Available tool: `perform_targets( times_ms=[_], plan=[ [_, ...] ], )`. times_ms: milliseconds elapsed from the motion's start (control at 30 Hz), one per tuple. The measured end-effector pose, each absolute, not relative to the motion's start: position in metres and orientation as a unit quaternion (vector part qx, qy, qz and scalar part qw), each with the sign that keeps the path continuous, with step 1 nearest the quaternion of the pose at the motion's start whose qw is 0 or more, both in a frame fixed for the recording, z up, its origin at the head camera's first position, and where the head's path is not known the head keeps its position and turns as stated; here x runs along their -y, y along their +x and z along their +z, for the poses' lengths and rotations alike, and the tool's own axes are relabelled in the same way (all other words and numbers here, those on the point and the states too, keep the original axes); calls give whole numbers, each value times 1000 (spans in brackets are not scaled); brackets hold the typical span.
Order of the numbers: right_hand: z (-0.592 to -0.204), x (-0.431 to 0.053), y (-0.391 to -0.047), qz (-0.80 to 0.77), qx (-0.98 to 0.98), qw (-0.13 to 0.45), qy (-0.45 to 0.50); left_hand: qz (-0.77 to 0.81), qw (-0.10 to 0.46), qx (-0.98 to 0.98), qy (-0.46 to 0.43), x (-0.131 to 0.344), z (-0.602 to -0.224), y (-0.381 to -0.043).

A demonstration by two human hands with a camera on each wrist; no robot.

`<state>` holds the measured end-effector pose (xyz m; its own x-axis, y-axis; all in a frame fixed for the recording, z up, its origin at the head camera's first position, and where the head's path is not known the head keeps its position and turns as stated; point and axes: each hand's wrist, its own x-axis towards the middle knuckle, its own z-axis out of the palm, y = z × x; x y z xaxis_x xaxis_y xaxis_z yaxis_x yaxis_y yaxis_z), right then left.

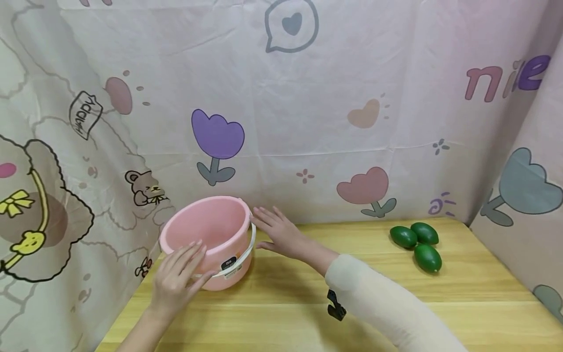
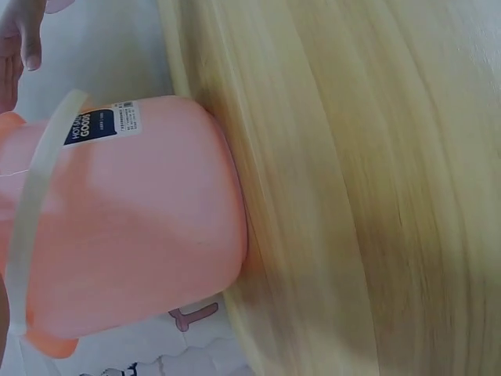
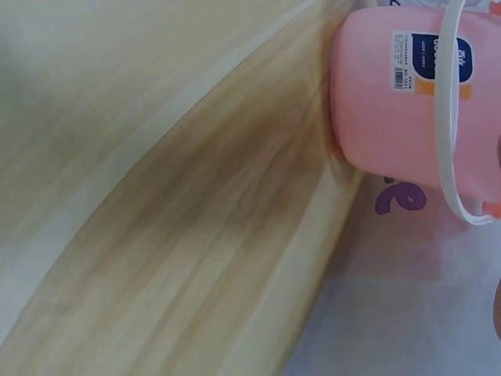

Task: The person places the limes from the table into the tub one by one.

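A pink plastic bucket (image 1: pixel 239 244) stands upright on the wooden table at the left. Its white handle (image 1: pixel 241 262) hangs down across the front, below the rim. My left hand (image 1: pixel 173 278) lies at the near left of the rim with its fingers extended over the edge and its thumb by the handle. Beside the bucket's right side my right hand (image 1: pixel 281 235) is held with straight, spread fingers, the fingertips close to the rim; I cannot tell if they touch it. The left wrist view shows the bucket wall (image 2: pixel 149 219) and, at top left, the right hand (image 2: pixel 16 47).
Three dark green oval fruits (image 1: pixel 426 247) lie together at the table's back right. A printed cloth (image 1: pixel 281 98) hangs behind the table and along both sides. A black clip-like piece (image 1: pixel 336 305) shows under the right sleeve (image 1: pixel 382 298).
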<state>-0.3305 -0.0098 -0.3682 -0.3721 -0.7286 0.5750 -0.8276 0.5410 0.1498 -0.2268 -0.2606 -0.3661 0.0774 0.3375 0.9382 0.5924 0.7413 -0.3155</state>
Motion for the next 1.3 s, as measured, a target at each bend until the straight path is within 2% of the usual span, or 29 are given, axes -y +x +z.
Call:
perform_targets(
  times_ms=[300,700,867,1167,1300],
  plan=[
    [-368,34,-330,118,852,216,461,-100,666,663,-326,270,-366,-226],
    [-370,34,-326,87,869,210,440,-103,664,664,-326,273,-377,-234],
    [-368,31,-327,101,855,221,459,-104,671,661,-320,270,-375,-234],
    [-370,29,-327,149,799,289,505,-121,692,647,-298,268,-372,-234],
    [-368,28,-326,145,795,300,507,-127,696,644,-292,268,-372,-238]
  ],
)
